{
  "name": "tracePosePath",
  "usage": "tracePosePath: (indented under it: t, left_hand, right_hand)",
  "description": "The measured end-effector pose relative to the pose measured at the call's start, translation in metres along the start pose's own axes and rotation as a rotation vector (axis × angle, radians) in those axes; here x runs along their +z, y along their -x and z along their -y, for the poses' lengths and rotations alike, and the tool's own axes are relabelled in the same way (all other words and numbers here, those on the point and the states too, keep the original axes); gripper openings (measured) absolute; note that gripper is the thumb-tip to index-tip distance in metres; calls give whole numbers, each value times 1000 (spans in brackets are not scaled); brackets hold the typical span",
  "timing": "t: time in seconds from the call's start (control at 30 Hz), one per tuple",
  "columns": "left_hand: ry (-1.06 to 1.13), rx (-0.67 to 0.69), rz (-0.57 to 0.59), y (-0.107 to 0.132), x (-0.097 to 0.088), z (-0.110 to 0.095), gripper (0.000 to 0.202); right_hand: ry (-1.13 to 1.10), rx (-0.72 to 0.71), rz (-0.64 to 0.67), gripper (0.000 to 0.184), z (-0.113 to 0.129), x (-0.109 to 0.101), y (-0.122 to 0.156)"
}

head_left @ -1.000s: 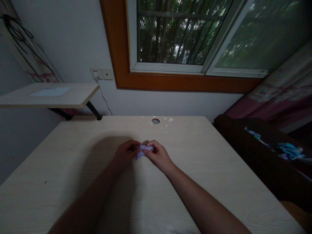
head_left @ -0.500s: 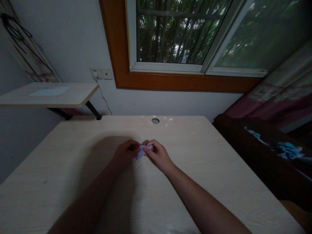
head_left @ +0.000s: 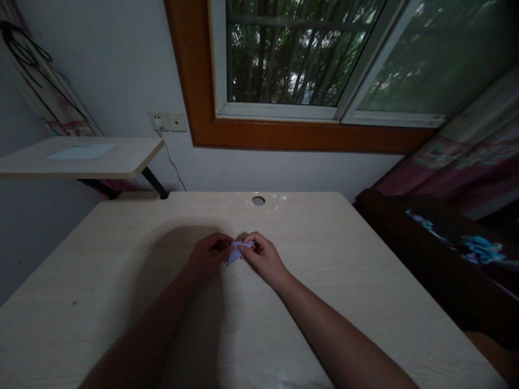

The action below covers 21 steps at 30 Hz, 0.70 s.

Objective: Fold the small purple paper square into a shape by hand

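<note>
A small folded piece of pale purple paper (head_left: 234,252) sits between my two hands, just above the light wooden table (head_left: 121,281). My left hand (head_left: 207,256) curls its fingers against the paper's left side. My right hand (head_left: 261,258) pinches the paper's right edge with thumb and fingertips. Most of the paper is hidden by my fingers. Both forearms reach in from the bottom of the view.
A round cable hole (head_left: 258,200) lies near the table's far edge. A small raised shelf (head_left: 81,156) with a white sheet stands at the back left. A wall socket with a cable (head_left: 167,122) is behind it. A dark bed with bedding (head_left: 446,243) borders the table's right side, under a window.
The hands and paper have stayed nearly in the same spot; only tiny finger shifts show on the paper.
</note>
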<state>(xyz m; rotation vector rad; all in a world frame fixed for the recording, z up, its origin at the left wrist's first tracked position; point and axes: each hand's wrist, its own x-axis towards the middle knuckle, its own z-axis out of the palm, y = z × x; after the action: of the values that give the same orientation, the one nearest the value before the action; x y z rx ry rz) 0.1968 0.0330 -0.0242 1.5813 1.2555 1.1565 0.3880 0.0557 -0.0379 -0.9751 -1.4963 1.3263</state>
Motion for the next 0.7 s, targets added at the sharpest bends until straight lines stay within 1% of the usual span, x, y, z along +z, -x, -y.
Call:
tracePosePath:
  t: [0.27, 0.53, 0.7]
  left_hand:
    - [-8, 7, -9, 0, 0, 0, 21]
    - [-38, -1, -4, -1, 1, 1, 19]
    - [-49, 7, 1, -1, 0, 0, 17]
  right_hand:
    - [-3, -6, 11, 23, -4, -1, -1]
    - [9, 4, 9, 23, 2, 0, 0]
    - [12, -9, 11, 23, 0, 0, -1]
